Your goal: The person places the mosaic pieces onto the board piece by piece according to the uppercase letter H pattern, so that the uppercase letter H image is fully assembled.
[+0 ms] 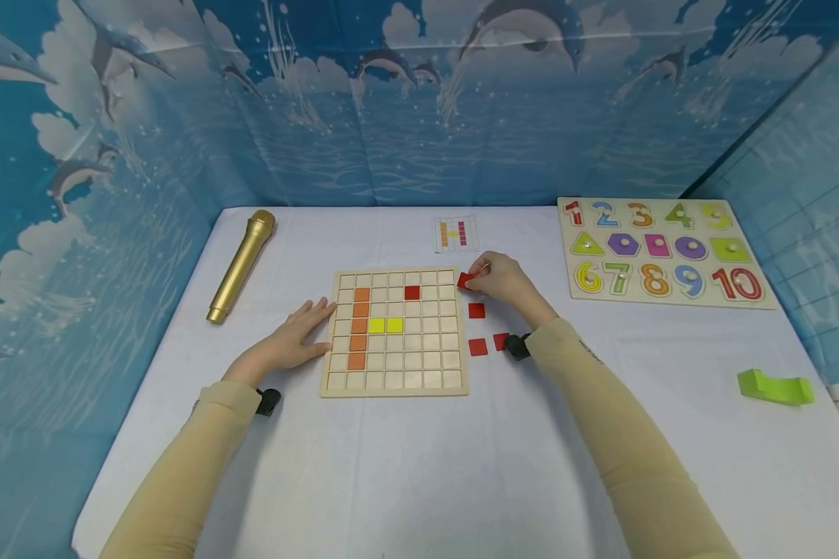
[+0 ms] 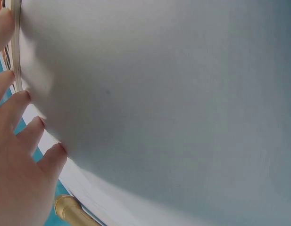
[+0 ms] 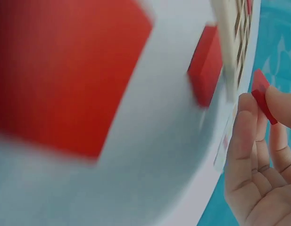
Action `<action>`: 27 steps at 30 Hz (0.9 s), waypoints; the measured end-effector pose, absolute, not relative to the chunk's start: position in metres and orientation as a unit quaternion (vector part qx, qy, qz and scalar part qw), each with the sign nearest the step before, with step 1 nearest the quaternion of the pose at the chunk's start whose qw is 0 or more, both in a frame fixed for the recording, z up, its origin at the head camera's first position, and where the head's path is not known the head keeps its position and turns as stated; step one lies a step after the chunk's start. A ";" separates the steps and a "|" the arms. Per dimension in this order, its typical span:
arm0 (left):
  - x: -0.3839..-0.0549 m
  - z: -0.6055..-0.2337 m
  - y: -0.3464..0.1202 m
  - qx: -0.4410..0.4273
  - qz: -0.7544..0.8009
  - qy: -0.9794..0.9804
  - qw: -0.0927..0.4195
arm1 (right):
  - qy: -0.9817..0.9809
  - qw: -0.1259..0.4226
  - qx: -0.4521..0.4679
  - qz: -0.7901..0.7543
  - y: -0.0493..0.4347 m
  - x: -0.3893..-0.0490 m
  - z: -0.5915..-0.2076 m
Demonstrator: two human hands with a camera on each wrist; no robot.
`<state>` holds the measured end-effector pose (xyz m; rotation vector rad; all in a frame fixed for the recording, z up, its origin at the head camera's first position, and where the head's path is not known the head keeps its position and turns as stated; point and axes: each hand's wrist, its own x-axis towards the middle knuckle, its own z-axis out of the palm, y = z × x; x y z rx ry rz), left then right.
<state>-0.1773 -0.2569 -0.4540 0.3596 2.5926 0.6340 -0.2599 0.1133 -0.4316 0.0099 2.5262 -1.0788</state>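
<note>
My right hand (image 1: 505,281) pinches a red square tile (image 1: 465,280) between thumb and fingers, just off the upper right corner of a wooden grid board (image 1: 395,392). In the right wrist view the pinched tile (image 3: 264,96) is tilted. My left hand (image 1: 292,339) rests at the board's left edge with fingers spread; its fingertips (image 2: 21,96) touch the rim. On the board lie a column of several orange tiles (image 1: 358,343), two yellow tiles (image 1: 385,326) in a row beside it, and one red tile (image 1: 412,293) near the top.
Loose red tiles (image 1: 478,347) lie right of the board, one partly behind the right wrist camera (image 1: 516,346). Behind the board is a pattern card (image 1: 456,234). A gold microphone (image 1: 241,268) lies left, a number puzzle (image 1: 660,252) back right, a green curved block (image 1: 775,387) far right.
</note>
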 end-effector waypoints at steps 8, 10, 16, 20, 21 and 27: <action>-0.178 -0.454 -0.257 0.129 0.229 0.939 0.223 | 0.885 0.217 -0.023 -0.411 0.089 -0.252 -0.428; -0.178 -0.454 -0.257 0.129 0.229 0.939 0.224 | 0.884 0.219 -0.035 -0.411 0.082 -0.250 -0.429; -0.177 -0.455 -0.257 0.134 0.234 0.936 0.226 | 0.875 0.226 -0.063 -0.424 0.061 -0.244 -0.433; -0.177 -0.454 -0.257 0.132 0.234 0.936 0.225 | 0.870 0.233 -0.074 -0.427 0.051 -0.243 -0.436; -0.177 -0.454 -0.257 0.132 0.233 0.937 0.225 | 0.872 0.234 -0.077 -0.423 0.049 -0.243 -0.437; -0.177 -0.455 -0.258 0.134 0.230 0.938 0.223 | 0.882 0.231 -0.084 -0.403 0.041 -0.241 -0.438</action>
